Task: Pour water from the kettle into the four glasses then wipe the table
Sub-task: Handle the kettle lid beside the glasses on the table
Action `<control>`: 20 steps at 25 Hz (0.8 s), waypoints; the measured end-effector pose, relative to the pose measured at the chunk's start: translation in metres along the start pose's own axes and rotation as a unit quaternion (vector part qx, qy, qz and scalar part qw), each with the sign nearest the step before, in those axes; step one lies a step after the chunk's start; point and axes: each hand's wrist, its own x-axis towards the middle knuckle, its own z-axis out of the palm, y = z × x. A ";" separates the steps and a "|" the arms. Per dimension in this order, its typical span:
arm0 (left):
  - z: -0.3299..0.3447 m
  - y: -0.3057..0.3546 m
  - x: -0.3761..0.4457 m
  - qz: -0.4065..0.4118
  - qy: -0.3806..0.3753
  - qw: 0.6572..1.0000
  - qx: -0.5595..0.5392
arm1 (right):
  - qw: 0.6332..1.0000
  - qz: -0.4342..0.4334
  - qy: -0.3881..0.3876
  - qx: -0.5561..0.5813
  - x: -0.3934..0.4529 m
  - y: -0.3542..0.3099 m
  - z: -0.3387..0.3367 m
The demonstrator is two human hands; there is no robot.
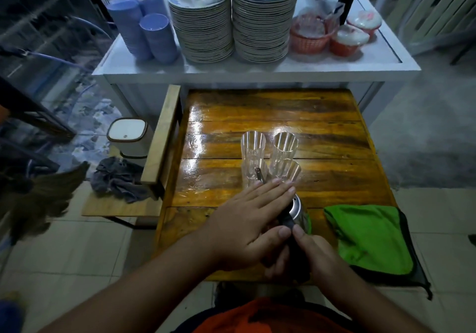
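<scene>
A steel kettle (297, 207) with a black handle is tipped forward over the wooden table (334, 178). Its thin spout reaches into the near left glass (251, 178). My right hand (316, 253) grips the handle. My left hand (247, 219) lies flat on the kettle's lid, fingers stretched out. Several clear glasses stand in a tight cluster: two far ones (253, 147) (283, 150) and a near right one (293, 171), partly hidden by my fingers. A green cloth (371, 237) lies at the table's near right corner.
A wooden chair (154, 152) with a grey rag (118, 178) on its seat stands left of the table. Behind is a white cart (257, 68) with plate stacks (231, 26), blue cups and red baskets. A small white bin (128, 137) sits on the floor.
</scene>
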 end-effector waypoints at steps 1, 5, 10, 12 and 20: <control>0.001 -0.004 -0.001 -0.001 -0.002 1.000 -0.008 | 1.000 0.007 0.003 0.000 0.001 -0.003 0.002; -0.001 -0.013 -0.002 -0.005 -0.008 0.999 -0.037 | 0.999 0.038 0.013 0.007 0.001 -0.014 0.008; -0.006 -0.019 -0.001 -0.005 -0.016 0.998 -0.061 | 0.998 0.066 0.025 0.001 -0.003 -0.034 0.011; -0.009 -0.021 -0.001 -0.004 -0.020 0.997 -0.068 | 0.998 0.067 0.015 -0.016 -0.004 -0.039 0.010; -0.019 -0.024 0.001 0.001 -0.062 0.995 -0.076 | 0.996 0.086 0.007 -0.025 -0.008 -0.052 0.008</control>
